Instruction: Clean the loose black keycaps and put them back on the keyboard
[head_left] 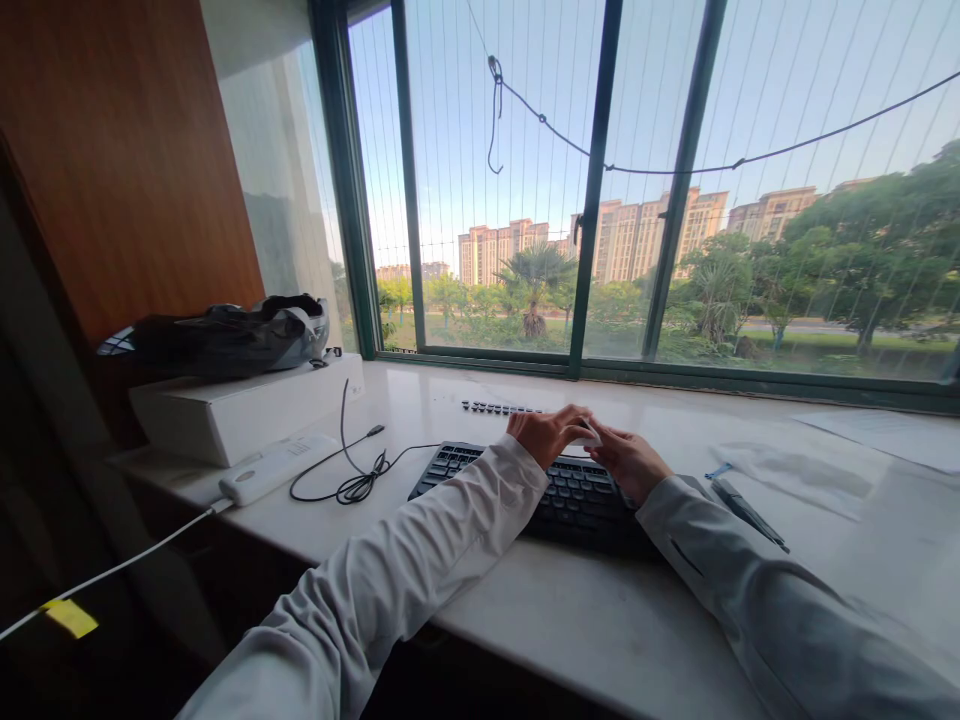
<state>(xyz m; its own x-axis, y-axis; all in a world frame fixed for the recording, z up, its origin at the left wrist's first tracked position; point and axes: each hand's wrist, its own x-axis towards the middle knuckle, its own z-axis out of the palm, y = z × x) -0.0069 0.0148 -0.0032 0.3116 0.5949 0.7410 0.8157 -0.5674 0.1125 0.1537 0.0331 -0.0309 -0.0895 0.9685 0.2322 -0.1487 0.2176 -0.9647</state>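
Note:
A black keyboard [581, 497] with a coiled cable [360, 487] lies under my forearms and hands. Over its far edge, my left hand [551, 434] and my right hand [631, 463] meet with fingers closed on a small white piece [591, 434], which looks like a tissue or wipe. Fingers cover most of it, and anything wrapped inside is hidden. Just beyond the keyboard, a row of loose black keycaps [495, 407] rests on the white countertop [517, 610], partly behind my left hand.
To the left are a white power strip [274, 470] and a white box [247, 410] carrying a dark bag [225, 335]. Dark tweezers [746, 512] and a clear plastic bag [795, 475] lie at right. Paper sheets [885, 438] sit near the window [577, 360].

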